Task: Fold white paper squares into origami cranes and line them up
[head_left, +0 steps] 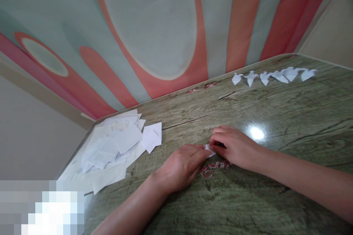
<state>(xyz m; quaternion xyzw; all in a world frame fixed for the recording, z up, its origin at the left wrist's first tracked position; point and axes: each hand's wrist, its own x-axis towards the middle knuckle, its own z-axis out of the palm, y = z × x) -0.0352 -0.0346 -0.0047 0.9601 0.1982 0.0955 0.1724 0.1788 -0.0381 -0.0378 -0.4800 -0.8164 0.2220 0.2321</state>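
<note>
Pinched a small paper (213,154) between left hand (182,165) and right hand (233,147), close together, right of the pile of sheets (110,147). Judged row of folded birds (290,74) farther right of that pile done, this piece unfinished, many sheets left.

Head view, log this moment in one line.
left hand: fingers on small white paper | right hand: fingers on same paper | left: paper pile | far right: folded-paper row

No text, label, brand, number or sign can be read (the paper (207,147) in the grip shows none).
</note>
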